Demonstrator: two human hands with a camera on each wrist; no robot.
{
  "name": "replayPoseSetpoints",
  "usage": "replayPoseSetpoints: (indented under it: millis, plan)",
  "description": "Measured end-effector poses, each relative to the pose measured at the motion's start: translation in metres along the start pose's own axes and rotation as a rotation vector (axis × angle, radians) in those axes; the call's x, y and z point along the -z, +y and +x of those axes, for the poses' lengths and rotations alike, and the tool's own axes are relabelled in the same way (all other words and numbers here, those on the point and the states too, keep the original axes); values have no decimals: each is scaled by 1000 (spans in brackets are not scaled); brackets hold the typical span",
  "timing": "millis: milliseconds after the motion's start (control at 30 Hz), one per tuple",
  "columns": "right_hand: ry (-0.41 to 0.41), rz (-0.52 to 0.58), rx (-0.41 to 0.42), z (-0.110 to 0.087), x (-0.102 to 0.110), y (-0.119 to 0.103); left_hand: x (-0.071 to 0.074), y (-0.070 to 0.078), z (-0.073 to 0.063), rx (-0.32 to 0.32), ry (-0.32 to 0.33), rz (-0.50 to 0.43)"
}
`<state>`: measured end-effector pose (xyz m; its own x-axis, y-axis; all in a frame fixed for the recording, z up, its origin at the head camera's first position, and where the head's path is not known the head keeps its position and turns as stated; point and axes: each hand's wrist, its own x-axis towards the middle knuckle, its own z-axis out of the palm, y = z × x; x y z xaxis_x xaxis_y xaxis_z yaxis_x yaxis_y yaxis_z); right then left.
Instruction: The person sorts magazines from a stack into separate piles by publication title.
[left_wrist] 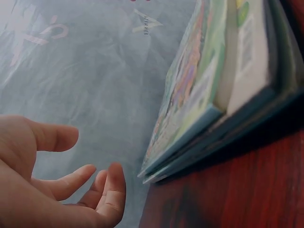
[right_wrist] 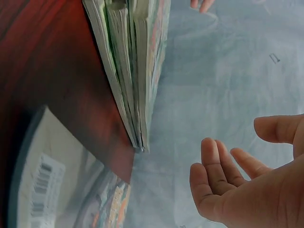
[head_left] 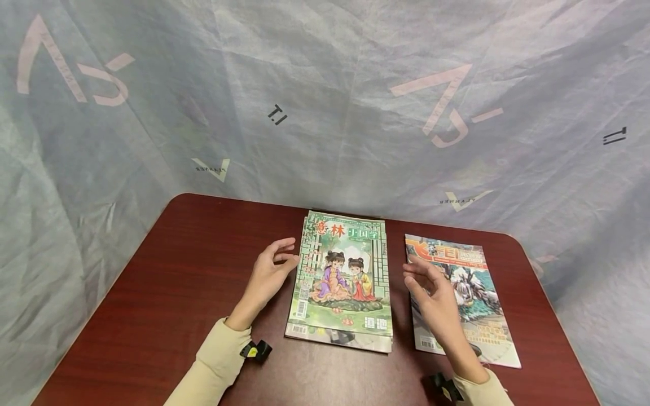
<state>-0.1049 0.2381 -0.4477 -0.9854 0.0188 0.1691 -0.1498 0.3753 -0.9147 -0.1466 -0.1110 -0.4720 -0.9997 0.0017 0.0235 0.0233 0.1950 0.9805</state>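
A stack of magazines lies in the middle of the table, topped by a green magazine [head_left: 345,276] with two cartoon figures on its cover. Both wrist views show the stack's layered edges, with several magazines in it. Just left of the stack, my left hand [head_left: 271,276] hovers with loosely bent fingers, holding nothing. My right hand [head_left: 434,293] is over the left part of a second magazine [head_left: 490,316], which has orange lettering and lies alone to the right. In the right wrist view this hand's fingers are relaxed and apart from both magazines.
The dark red wooden table [head_left: 167,287] has rounded far corners. Behind and beside it hangs a grey cloth [head_left: 325,113] with printed letters. A black wrist strap [head_left: 256,351] sits at the left sleeve, another strap [head_left: 444,388] at the right.
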Motion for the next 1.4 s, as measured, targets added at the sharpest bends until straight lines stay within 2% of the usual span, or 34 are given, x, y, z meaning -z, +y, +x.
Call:
replayPoseSetpoints:
  millis: [267,667,1067,1400]
  plan:
    - [-44,13,-22,2,-10,9,-1,-8,0,37,4,77]
    - [-119,-24,-92,5,-16,27,-3,-19,1,63,-46,129]
    - [-243,16,-236,7,-10,36,-6,-25,3,100,-77,147]
    - [-285,-24,-226,10,-12,41,-9,-27,3,84,-78,175]
